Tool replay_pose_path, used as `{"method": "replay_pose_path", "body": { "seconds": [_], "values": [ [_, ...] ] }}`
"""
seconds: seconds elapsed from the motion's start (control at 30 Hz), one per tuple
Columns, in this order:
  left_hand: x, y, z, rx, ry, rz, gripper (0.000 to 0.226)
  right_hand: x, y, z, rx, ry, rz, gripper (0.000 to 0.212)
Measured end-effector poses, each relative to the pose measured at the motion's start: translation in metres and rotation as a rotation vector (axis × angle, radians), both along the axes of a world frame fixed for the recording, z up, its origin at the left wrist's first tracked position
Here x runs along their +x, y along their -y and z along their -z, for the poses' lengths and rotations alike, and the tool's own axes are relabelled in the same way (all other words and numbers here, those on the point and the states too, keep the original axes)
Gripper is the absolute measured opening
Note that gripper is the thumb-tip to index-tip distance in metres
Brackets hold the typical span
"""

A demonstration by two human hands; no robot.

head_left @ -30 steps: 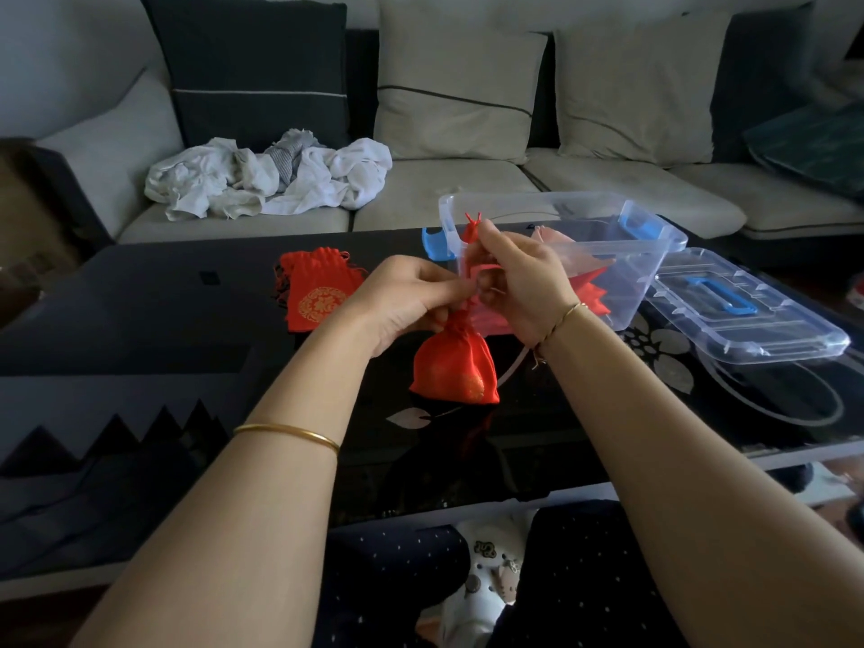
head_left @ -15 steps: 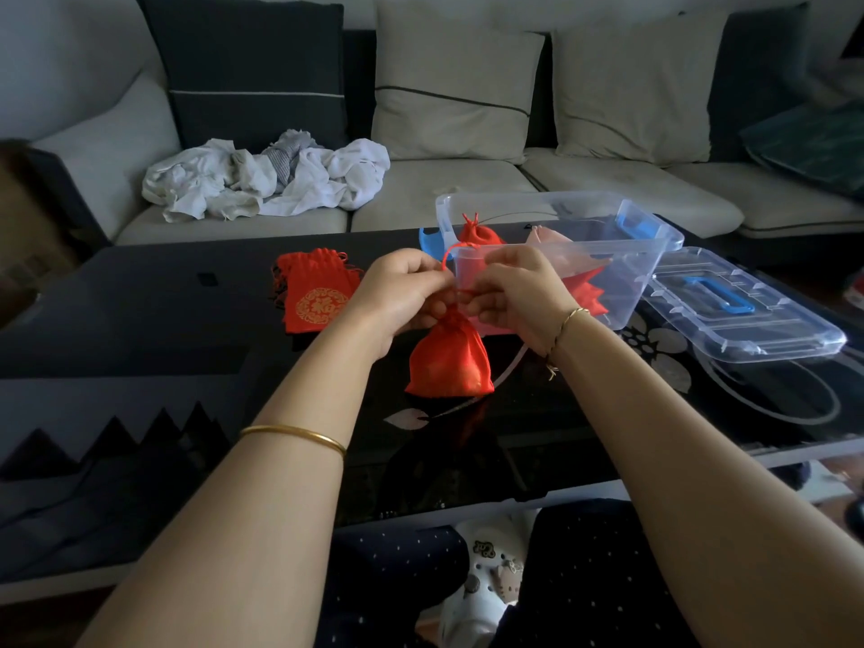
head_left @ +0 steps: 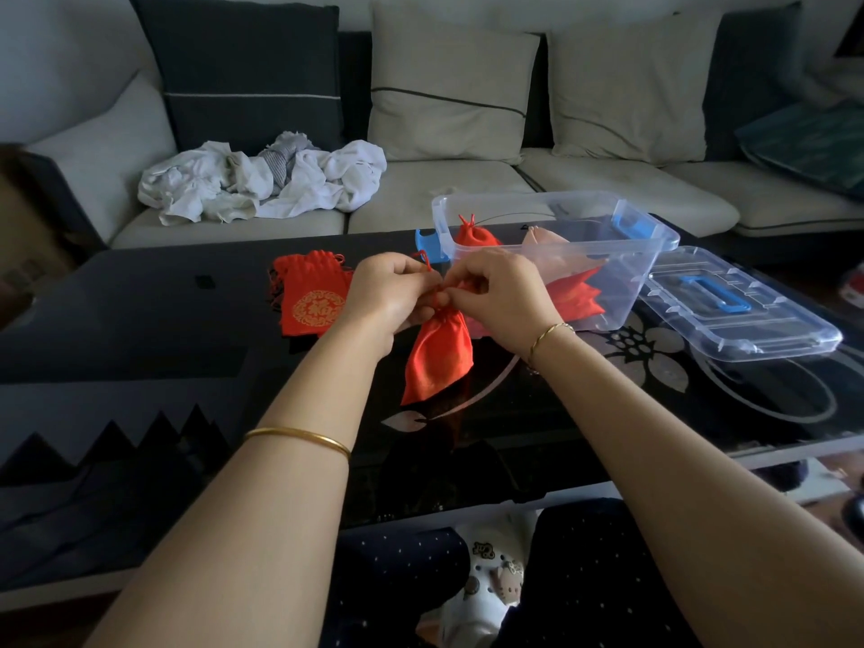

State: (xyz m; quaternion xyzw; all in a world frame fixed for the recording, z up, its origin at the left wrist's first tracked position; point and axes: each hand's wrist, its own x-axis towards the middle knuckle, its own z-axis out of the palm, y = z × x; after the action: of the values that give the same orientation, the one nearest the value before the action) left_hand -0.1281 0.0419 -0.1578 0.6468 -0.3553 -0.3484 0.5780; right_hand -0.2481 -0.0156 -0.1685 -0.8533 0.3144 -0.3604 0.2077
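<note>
- A crumpled heap of white cloth [head_left: 262, 182] lies on the pale sofa seat [head_left: 435, 189], far left, behind the table.
- A flat red fabric pouch with a round gold emblem [head_left: 311, 297] lies on the glossy black table [head_left: 140, 329], just left of the left hand.
- The left hand [head_left: 392, 292] has its fingers curled. It pinches the gathered neck of the red satin drawstring pouch [head_left: 439, 357] from the left side.
- The red satin drawstring pouch hangs between both hands, in front of the box. Its body slants down and to the left towards the table top; whether its lower corner touches the glass cannot be told.
- The right hand [head_left: 502, 297] pinches the same neck from the right, fingers curled, its fingertips meeting those of the left hand.
- A clear plastic storage box with blue latches [head_left: 645, 254] stands open on the table, just behind the right hand. A small tied red pouch [head_left: 474, 236] sits upright at its left end, with pink and red cloth further right.
- A clear plastic lid with a blue handle [head_left: 748, 329] lies flat on the table, just right of the box.
</note>
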Motion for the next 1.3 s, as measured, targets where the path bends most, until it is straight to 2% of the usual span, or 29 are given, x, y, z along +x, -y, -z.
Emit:
{"method": "replay_pose_path", "body": {
  "seconds": [0.1,0.17,0.2,0.27,0.33,0.43,0.7,0.83,0.93,1.1,1.2,1.3],
  "values": [
    [0.001,0.001,-0.003,-0.028,0.021,-0.087,0.004,0.001,0.001,0.002,0.062,0.03,0.022,0.007],
    [0.004,0.0,-0.006,-0.043,0.12,-0.156,0.018,0.001,0.003,0.003,0.217,0.106,0.05,0.012],
    [0.006,-0.001,-0.007,-0.061,0.206,-0.162,0.021,0.0,0.004,0.003,0.296,0.135,0.061,0.019],
    [0.003,-0.005,-0.01,-0.115,0.415,-0.08,0.013,0.001,0.007,0.006,0.423,0.186,0.076,0.028],
    [-0.003,-0.008,-0.01,-0.129,0.625,0.016,0.009,0.002,0.009,0.007,0.516,0.234,0.082,0.028],
    [-0.004,-0.004,-0.002,-0.113,0.841,-0.006,0.007,0.002,0.011,0.007,0.633,0.286,0.064,0.024],
    [-0.005,-0.002,-0.001,-0.077,1.018,-0.031,0.011,-0.001,0.009,0.006,0.965,0.47,-0.067,0.022],
    [-0.003,0.001,0.002,-0.09,1.056,-0.01,0.009,-0.004,0.01,0.006,1.036,0.494,-0.126,0.023],
    [-0.003,0.001,0.002,-0.111,1.055,-0.016,0.003,-0.008,0.012,0.004,0.984,0.452,-0.156,0.016],
    [0.007,0.001,-0.002,-0.019,0.905,-0.029,0.009,-0.02,0.03,0.012,0.699,0.331,0.068,0.02],
    [0.001,0.002,-0.001,0.035,0.838,0.018,0.01,-0.017,0.033,0.023,0.579,0.255,0.154,0.01],
    [-0.004,0.004,0.0,0.062,0.592,0.07,0.009,-0.016,0.025,0.029,0.564,0.238,0.128,0.008]
  ]
}}
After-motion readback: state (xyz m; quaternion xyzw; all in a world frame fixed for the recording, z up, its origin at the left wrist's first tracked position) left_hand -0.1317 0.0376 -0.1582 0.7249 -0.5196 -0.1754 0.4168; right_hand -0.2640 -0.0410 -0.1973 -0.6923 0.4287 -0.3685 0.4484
